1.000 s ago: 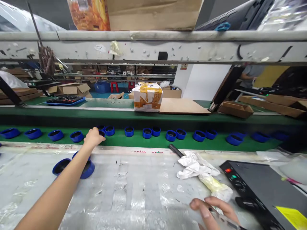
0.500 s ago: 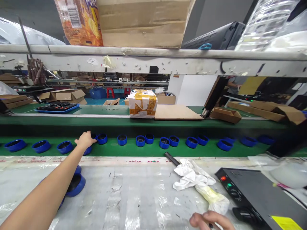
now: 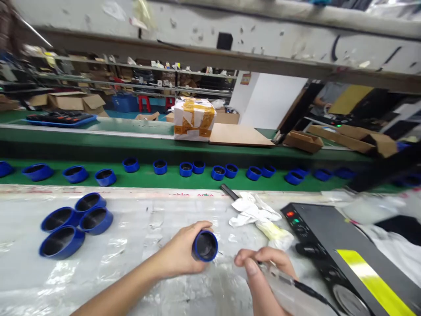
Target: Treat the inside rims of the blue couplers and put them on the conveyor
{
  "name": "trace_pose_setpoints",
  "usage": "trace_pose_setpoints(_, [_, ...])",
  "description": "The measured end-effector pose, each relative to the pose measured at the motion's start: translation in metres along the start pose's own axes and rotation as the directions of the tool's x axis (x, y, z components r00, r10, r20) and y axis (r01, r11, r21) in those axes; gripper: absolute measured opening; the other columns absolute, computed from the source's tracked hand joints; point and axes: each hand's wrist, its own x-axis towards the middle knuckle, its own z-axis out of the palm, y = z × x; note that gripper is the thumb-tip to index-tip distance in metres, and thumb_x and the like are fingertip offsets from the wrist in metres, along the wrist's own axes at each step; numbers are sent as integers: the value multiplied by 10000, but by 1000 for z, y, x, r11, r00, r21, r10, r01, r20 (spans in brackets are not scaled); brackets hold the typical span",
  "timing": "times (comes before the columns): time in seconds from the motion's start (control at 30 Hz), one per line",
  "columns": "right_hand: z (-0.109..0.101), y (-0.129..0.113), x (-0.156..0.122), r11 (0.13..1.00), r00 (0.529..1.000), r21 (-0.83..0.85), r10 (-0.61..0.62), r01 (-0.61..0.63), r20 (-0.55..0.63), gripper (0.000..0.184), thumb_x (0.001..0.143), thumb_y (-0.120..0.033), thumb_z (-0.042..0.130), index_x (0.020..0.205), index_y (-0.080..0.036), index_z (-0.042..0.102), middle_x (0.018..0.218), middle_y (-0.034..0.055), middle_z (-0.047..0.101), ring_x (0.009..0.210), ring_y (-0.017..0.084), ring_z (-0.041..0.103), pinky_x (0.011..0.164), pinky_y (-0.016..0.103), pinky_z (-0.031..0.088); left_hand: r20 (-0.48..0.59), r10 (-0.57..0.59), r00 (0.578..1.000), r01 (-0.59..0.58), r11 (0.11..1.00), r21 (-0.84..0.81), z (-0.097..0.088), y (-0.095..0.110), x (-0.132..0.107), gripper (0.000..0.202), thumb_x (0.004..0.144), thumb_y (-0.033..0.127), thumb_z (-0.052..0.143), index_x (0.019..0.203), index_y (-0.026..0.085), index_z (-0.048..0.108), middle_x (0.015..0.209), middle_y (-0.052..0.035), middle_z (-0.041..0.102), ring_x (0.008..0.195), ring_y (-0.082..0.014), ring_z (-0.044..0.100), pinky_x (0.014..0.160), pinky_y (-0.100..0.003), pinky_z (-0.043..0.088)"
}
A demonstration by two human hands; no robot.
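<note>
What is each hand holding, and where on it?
Left hand: blue cap, around its side wall. Right hand: corded tool, near its front end.

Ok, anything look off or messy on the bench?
Nothing spilled or broken. A crumpled white rag lies loose beside the black control box, and the table's plastic sheet is wrinkled. The blue cap in the left hand looks intact.

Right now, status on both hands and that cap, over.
Left hand grips blue cap, opening toward camera. Right hand holds corded tool. White rag beyond, untouched.
</note>
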Motion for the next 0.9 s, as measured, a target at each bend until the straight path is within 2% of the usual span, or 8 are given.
trace_pose_setpoints(0.07, [-7, -3, 6, 998, 994, 13, -59, 58, 95, 195, 1047, -381, 752, 1004, -271, 596, 836, 4, 730, 770, 196, 706, 752, 283, 556, 0, -33, 999, 33, 997, -71, 7, -4, -2, 662, 672, 182, 813, 1306, 246, 632, 1307, -74, 709, 1190, -307, 687, 1078, -417, 544])
trace_pose_setpoints(0.13, [-11, -3, 11, 994, 973, 34, -106, 101, 204, 114, 1068, -253, 710, 1039, -278, 604, 883, -4, 747, 806, 177, 726, 767, 261, 572, 6, -22, 1000, 22, 996, -83, 5, -6, -2, 585, 693, 190, 825, 1253, 244, 667, 1316, -67, 707, 1194, -294, 684, 1067, -399, 538])
trace_pose_setpoints(0.2, [-11, 0, 13, 992, 957, 48, -125, 116, 263, 132, 1073, -168, 672, 1060, -281, 605, 925, -6, 752, 843, 165, 738, 775, 245, 582, 9, 7, 1000, -6, 996, -90, 1, -6, -1, 548, 716, 196, 822, 1241, 241, 675, 1305, -61, 709, 1177, -277, 688, 1040, -377, 542])
trace_pose_setpoints(0.33, [-4, 7, 13, 993, 957, 61, -118, 105, 266, 169, 1058, -117, 667, 1054, -272, 600, 947, -11, 746, 884, 159, 741, 833, 252, 593, 4, 54, 999, -53, 994, -94, 0, -3, -1, 483, 769, 208, 805, 1234, 238, 675, 1282, -49, 708, 1156, -251, 689, 1013, -344, 541])
trace_pose_setpoints(0.53, [1, 15, 14, 993, 965, 31, -116, 112, 234, 154, 1053, -140, 687, 1055, -272, 608, 962, -13, 741, 900, 158, 729, 843, 247, 578, 26, 68, 997, -65, 993, -103, 1, -1, -1, 465, 787, 163, 796, 1228, 242, 673, 1275, -20, 701, 1151, -220, 683, 992, -302, 529])
trace_pose_setpoints(0.9, [-1, 9, 9, 993, 971, -41, -103, 115, 218, 122, 1047, -167, 702, 1023, -261, 628, 948, -3, 746, 875, 173, 724, 835, 265, 571, 47, 89, 995, -85, 993, -82, -1, -2, -1, 440, 800, 145, 797, 1209, 240, 665, 1245, -8, 700, 1132, -206, 671, 978, -284, 512])
